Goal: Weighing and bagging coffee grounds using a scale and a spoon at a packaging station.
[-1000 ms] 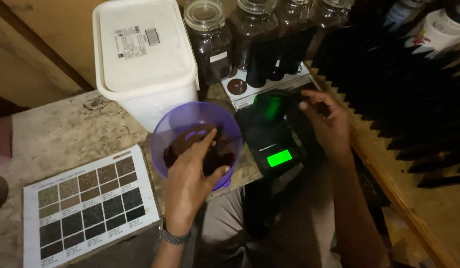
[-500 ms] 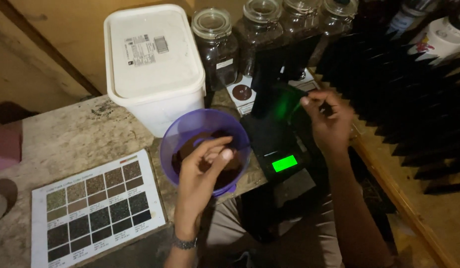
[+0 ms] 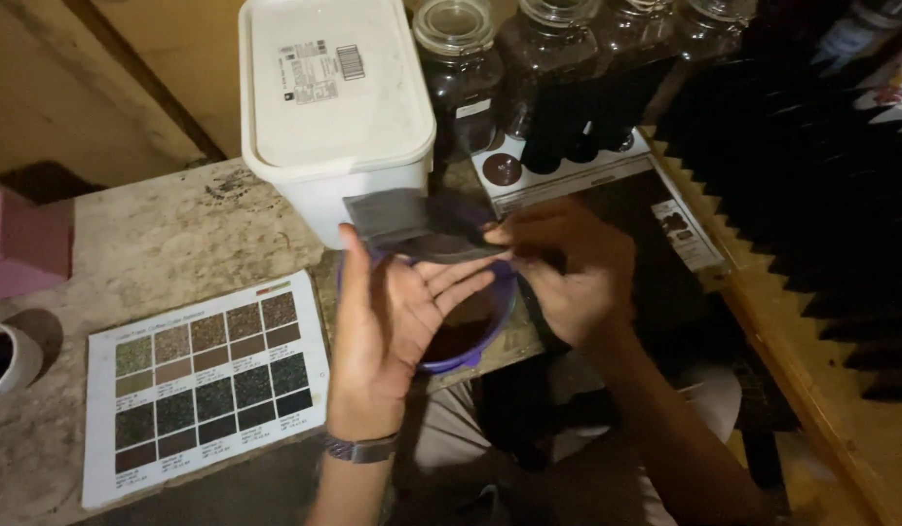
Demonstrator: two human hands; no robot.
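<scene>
My left hand point(image 3: 397, 317) hovers palm up, fingers spread, over a purple bowl point(image 3: 475, 341) that holds dark brown grounds. Its thumb reaches the lower left corner of a flat dark grey pouch point(image 3: 402, 219). My right hand point(image 3: 568, 273) pinches the right end of this pouch just above the bowl, in front of a white lidded tub point(image 3: 334, 97). The two hands' fingertips nearly meet. I cannot make out what the pouch holds. A watch band circles my left wrist.
A printed chart of brown and grey swatches point(image 3: 207, 380) lies left of the bowl on the stone counter point(image 3: 159, 244). Several glass jars point(image 3: 461, 68) stand behind. Black ridged foam point(image 3: 811, 146) fills the right side. A pink object point(image 3: 22, 244) and a white cup point(image 3: 3, 356) sit far left.
My left hand has come up out of the bowl and turned palm up. My right hand has left the scale and now holds the grey pouch over the bowl.
</scene>
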